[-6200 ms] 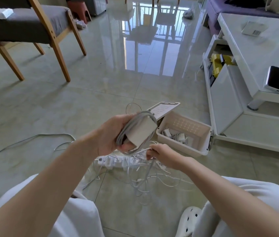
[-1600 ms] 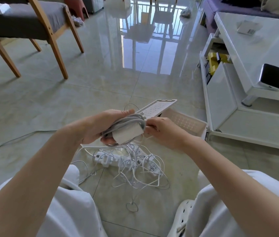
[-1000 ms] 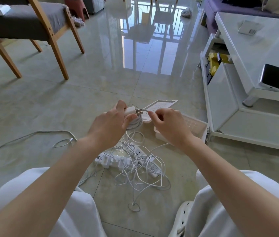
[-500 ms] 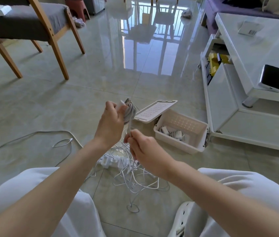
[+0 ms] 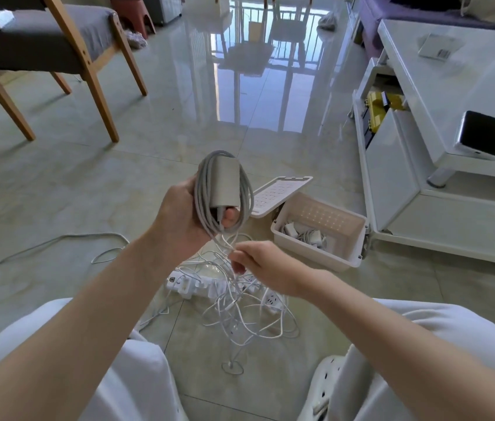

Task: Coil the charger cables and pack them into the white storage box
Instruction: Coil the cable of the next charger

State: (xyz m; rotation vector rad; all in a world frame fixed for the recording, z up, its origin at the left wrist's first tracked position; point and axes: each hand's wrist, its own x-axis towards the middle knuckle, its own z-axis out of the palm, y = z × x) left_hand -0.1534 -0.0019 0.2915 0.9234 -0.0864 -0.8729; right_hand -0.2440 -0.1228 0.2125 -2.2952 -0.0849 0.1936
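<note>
left hand grips the charger brick, long axis upright, cable loops wound lengthwise round it. loose tail drops from the brick's lower end to the right hand, just below and slightly right, fingers pinched on the strand. beyond the pinch it runs into the tangle of white cables on the floor by the power strip. white storage box sits open to the right, nearer the right hand, a few chargers inside. judgement: next wrap goes up and over the brick's long axis
</note>
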